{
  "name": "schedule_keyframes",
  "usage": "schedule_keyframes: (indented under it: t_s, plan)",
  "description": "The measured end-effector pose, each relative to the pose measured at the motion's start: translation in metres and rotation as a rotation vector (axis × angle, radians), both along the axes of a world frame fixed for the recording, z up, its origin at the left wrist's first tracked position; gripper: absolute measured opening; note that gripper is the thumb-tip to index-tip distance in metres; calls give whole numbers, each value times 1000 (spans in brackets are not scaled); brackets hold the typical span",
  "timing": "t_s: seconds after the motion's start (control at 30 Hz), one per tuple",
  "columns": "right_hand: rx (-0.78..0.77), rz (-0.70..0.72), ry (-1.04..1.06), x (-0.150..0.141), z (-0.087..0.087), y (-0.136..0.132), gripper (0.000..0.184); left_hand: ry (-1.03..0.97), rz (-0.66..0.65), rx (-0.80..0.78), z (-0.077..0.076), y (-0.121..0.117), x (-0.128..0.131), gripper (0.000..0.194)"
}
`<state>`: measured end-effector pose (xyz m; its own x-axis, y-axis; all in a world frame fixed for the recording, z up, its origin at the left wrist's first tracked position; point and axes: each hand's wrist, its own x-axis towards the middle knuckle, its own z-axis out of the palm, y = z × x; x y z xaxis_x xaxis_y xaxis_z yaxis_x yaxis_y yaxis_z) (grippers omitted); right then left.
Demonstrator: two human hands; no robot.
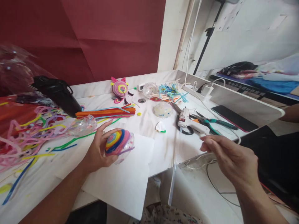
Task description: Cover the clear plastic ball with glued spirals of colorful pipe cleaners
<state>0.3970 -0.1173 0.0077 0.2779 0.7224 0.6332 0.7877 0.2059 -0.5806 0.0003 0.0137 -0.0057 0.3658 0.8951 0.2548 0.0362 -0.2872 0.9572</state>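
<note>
My left hand (100, 151) is wrapped around a clear plastic ball (128, 145), partly covered with coiled pipe cleaners (116, 140) in pink, yellow, orange and blue. A loose purple end lies across its bare side. The ball is above a white paper sheet (119, 183). My right hand (231, 158) is in the air near the table's front edge, fingers curled together; I see nothing in them. Close to its fingertips is the handle of a white glue gun (185, 118), whose clear glue stick (174, 174) points down past the edge.
Green-handled pliers (217, 122) and a phone (234, 118) lie right of the glue gun. Behind are a half shell (163, 110), a pink decorated ball (120, 88) and blue pipe cleaners (173, 91). Orange pipe cleaners (105, 112) and a tangled pink pile (21, 137) lie left.
</note>
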Motion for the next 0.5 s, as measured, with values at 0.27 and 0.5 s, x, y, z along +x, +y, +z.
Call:
schedule_keyframes:
  t_s: [0.27, 0.5]
  plan:
    - [37, -312, -342, 50, -36, -13, 30, 76, 126, -20, 5, -7, 5, 97]
    - [61, -120, -403, 37, -42, 7, 19, 113, 246, -122, 9, -7, 10, 102]
